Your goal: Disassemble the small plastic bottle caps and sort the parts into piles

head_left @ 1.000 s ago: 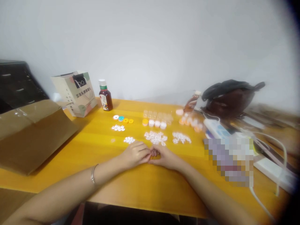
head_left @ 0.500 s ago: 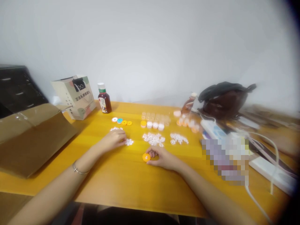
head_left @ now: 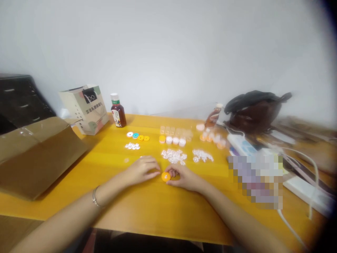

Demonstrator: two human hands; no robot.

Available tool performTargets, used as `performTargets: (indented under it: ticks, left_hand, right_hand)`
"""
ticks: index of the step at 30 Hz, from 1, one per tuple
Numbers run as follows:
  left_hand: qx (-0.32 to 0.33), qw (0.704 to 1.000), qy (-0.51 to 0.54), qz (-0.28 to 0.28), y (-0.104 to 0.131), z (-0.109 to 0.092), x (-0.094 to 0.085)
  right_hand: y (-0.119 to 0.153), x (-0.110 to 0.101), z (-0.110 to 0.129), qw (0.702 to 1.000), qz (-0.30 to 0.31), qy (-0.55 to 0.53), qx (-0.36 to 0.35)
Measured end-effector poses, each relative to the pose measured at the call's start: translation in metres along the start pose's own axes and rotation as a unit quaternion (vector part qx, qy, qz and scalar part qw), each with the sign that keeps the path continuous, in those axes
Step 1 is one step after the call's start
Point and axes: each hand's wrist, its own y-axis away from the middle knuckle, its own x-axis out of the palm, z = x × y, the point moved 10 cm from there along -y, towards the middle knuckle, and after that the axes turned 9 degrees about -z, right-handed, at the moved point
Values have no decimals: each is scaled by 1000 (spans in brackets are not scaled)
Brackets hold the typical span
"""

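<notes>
My right hand [head_left: 181,176] pinches an orange round piece [head_left: 165,176] with a small pale part at its centre. Just left of it is my left hand [head_left: 144,169], its thumb and fingers drawn toward the orange piece; whether anything small is between them is too blurred to tell. Small white discs [head_left: 132,146] lie beyond my left hand. White patterned pieces [head_left: 173,156] are heaped beyond my right hand, with a second heap [head_left: 202,155] to their right. Farther back are white, teal and yellow rings [head_left: 135,135] and a row of orange and white round pieces [head_left: 169,140].
An open cardboard box [head_left: 39,154] stands at the left, a paper bag [head_left: 89,109] and a dark red bottle [head_left: 118,112] behind it. Clear cups [head_left: 172,131] stand farther back. A dark bag [head_left: 255,112], another bottle [head_left: 213,116] and a power strip [head_left: 308,193] with cables are at the right.
My left hand has moved right and nearer, from the small white discs to beside the orange piece. My right hand still holds the orange piece in nearly the same place.
</notes>
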Motion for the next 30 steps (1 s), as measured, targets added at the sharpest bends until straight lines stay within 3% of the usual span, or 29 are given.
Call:
performTargets:
  ticks: [5,11,17,30]
  left_hand:
    - [49,997,-52,-7,-2,-17,26]
    - [164,969,-184,-24,0,-30,25]
    - [245,941,-231,-18,5,-46,28]
    - [273,929,-251,-11,8,-54,32]
  right_hand:
    - [-1,0,3,1000,-5,-10,-12]
    - [-1,1,2,1000,-3,-8,-7]
    - [-2,0,0,1000,-3,-8,-3]
    - [-2,1,-1,1000,-2,-8,-14]
